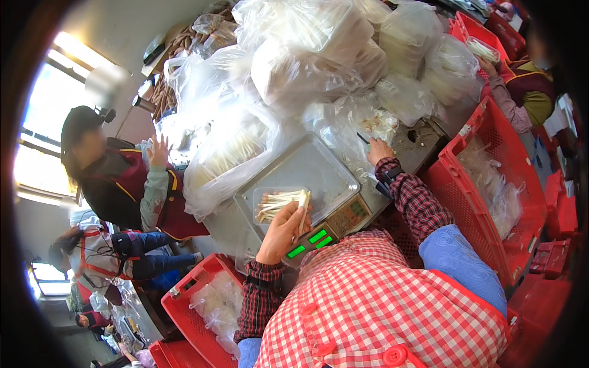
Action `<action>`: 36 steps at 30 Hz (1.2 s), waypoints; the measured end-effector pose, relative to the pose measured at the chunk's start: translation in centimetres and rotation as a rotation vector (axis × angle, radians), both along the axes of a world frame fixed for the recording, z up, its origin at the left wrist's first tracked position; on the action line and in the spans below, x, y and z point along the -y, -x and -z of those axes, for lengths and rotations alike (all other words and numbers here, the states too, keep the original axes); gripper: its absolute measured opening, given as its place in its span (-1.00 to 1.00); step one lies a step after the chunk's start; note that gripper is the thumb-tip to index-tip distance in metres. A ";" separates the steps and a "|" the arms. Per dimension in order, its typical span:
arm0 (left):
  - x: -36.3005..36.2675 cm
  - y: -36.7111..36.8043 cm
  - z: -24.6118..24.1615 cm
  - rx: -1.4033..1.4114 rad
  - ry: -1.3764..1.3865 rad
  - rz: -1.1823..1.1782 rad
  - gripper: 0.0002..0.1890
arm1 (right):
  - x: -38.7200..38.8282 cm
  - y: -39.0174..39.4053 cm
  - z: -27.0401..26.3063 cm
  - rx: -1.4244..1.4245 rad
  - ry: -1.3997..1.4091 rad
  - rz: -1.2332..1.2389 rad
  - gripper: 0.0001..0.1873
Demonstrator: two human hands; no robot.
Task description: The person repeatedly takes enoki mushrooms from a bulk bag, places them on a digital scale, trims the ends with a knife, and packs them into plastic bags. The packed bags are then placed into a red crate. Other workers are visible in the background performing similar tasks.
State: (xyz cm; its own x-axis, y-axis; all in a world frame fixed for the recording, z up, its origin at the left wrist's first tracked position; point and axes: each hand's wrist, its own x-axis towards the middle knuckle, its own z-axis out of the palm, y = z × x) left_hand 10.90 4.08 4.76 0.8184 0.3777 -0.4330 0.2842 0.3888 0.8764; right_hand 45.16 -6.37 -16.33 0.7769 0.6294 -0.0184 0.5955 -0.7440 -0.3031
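My left hand (281, 228) grips a few long white vegetable stalks (303, 204), perhaps slender mushrooms, at the near right side of a clear plastic tray (256, 195). In that tray lies a bundle of similar stalks (276, 204) with brownish ends. The tray rests on the metal pan (317, 170) of a digital scale, whose panel (343, 218) shows green-lit displays. Beyond the scale on the right, my right hand (380, 151) holds a thin dark tool (362, 137), apparently a small knife. Trimmed bits (375, 122) lie on plastic just past it.
Bulging plastic bags (313, 69) are heaped at the back; an opened bag of stalks (234, 154) lies left of the scale. Red crates flank me at left (184, 294) and right (497, 184), holding bagged goods. One co-worker (124, 179) stands left, another (520, 87) at far right.
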 end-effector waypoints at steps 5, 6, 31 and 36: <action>-0.5 -0.3 -0.2 -0.015 -0.056 0.033 -0.70 | 0.2 -0.3 -1.4 -0.195 -0.084 0.116 -0.71; -0.8 -0.3 -0.2 -0.049 -0.099 0.034 -0.70 | 0.3 0.2 -2.4 -0.376 -0.285 0.139 -0.75; -0.5 -6.2 -1.5 0.196 0.080 0.304 -0.73 | 4.4 10.5 -13.7 -1.835 -0.833 -0.151 -0.70; -1.8 -4.2 -1.4 0.247 -0.204 0.320 -0.76 | 5.7 6.0 -8.1 -1.731 -0.867 0.275 -0.72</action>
